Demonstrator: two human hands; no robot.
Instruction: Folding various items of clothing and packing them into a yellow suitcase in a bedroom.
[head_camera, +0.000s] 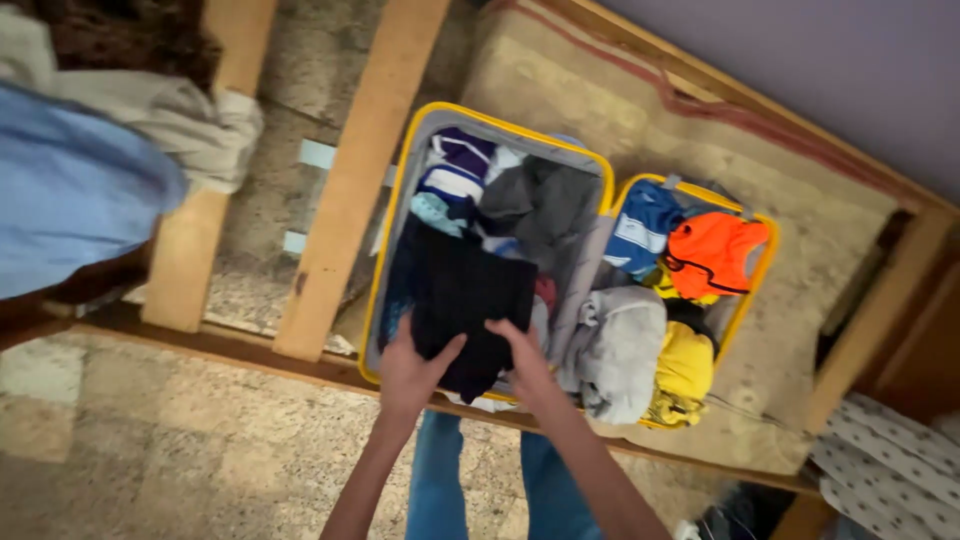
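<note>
The black garment (462, 305) lies in the suitcase's (400, 175) left half near its front edge, pressed flat under the open left hand (410, 372) and right hand (527, 362), both halves already heaped with clothes (640, 300).

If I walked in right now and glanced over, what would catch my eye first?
Most likely the open yellow-edged suitcase lying on a wooden bed frame, both halves stuffed with clothes. A bright orange garment glows in its right half, above a yellow one. In the left half, the left hand and right hand press on a folded black garment.
</note>
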